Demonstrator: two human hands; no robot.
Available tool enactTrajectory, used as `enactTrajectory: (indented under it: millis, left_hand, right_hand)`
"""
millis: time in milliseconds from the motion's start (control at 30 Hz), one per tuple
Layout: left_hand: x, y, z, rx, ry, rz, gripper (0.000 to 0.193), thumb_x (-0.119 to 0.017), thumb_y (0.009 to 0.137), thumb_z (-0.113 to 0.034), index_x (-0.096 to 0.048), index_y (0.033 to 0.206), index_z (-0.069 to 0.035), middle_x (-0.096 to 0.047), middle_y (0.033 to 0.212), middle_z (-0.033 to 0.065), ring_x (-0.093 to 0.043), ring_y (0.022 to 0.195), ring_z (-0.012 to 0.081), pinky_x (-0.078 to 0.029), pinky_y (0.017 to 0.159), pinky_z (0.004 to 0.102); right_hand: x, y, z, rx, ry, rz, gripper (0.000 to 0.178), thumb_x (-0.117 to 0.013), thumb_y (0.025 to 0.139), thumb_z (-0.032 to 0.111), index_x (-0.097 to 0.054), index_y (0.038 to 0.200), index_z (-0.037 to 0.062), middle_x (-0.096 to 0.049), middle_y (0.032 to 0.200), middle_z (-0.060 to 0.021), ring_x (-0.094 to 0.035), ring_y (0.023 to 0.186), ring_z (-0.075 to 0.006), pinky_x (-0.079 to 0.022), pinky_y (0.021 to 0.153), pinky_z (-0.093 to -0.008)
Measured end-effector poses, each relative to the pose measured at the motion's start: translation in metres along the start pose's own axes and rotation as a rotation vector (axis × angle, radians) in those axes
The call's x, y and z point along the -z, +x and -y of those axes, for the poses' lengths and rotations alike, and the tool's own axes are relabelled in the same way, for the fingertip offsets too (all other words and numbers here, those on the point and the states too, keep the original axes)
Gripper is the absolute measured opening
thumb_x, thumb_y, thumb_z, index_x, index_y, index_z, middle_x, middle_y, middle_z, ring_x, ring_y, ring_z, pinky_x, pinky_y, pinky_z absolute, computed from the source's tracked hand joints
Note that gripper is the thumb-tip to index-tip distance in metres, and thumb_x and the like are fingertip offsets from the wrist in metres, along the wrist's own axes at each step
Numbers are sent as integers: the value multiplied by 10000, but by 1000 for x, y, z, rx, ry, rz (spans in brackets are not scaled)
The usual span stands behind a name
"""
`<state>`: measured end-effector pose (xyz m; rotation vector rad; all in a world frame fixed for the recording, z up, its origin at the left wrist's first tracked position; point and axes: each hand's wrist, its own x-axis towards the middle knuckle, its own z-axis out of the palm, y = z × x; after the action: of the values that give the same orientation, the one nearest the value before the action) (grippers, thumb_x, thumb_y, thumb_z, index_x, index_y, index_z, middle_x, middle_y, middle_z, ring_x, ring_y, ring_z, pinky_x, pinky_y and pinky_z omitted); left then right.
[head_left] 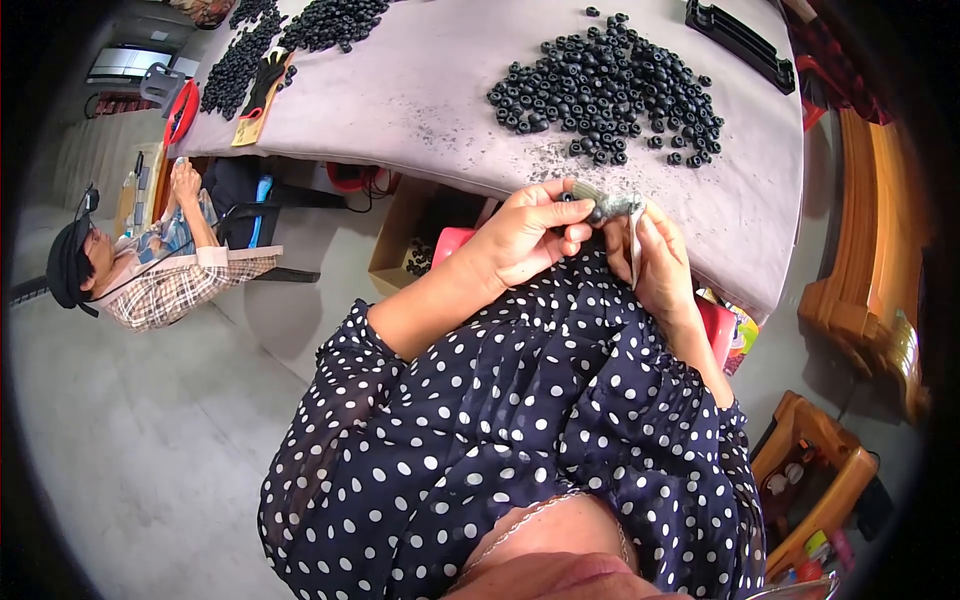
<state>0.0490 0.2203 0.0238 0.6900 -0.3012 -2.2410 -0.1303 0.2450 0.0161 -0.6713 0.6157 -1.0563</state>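
Note:
My left hand (535, 228) is closed in a pinch at the near edge of the cloth-covered table. Between its fingers are small black round parts (597, 214), and a grey-green wrapping, maybe fabric, covers the fingertip area. Close by on the right, my right hand (658, 258) is closed around a thin pale strip-like tool (635, 248), whose kind I cannot make out. Its upper end meets the parts in my left hand. Beyond both hands lies a large pile of black ring-shaped parts (610, 90), each with a hole.
Dark crumbs dot the grey tablecloth (410, 90). More black piles (325, 22) and a black-and-yellow glove (262, 95) lie far left. A black tray (740, 45) sits far right. A cardboard box (400, 235) stands below the table. At left another person (170, 270) sits; wooden furniture (868, 260) is right.

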Motion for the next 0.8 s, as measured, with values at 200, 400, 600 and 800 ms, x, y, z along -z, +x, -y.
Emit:
enactTrajectory:
  millis: [200, 400, 600, 800]
  left_hand:
    - [0, 0, -2, -35, 33, -20, 141, -604, 833, -52, -550, 964, -48, -568, 784, 46, -521, 619, 98, -457, 515, 208]
    - [1, 1, 0, -48, 58, -22, 156, -604, 833, -55, -550, 978, -39, -554, 768, 34, -518, 621, 93, -459, 512, 205]
    - [2, 0, -2, -31, 52, -8, 144, -599, 833, -48, -544, 966, -38, -554, 769, 34, -515, 621, 95, -459, 513, 208]
    - [4, -1, -2, -19, 46, 4, 139, -588, 837, -37, -539, 967, -33, -553, 766, 34, -518, 619, 98, -468, 511, 211]
  right_hand:
    - [-9, -3, 5, -31, -162, -21, 284, -587, 851, 86, -497, 1112, 24, -526, 767, 8, -438, 565, -25, -327, 464, -147]
    - [-7, -3, 9, -47, -205, 34, 346, -629, 815, 47, -490, 1132, 34, -550, 781, 12, -493, 621, -20, -356, 483, -137]
    - [-5, -3, 8, -63, -183, 32, 342, -643, 807, 50, -504, 1119, 33, -556, 781, 14, -495, 622, -19, -361, 480, -137]
    - [-4, -3, 6, -74, -150, 42, 338, -642, 808, 60, -515, 1120, 25, -562, 786, 13, -483, 605, -19, -359, 472, -140]
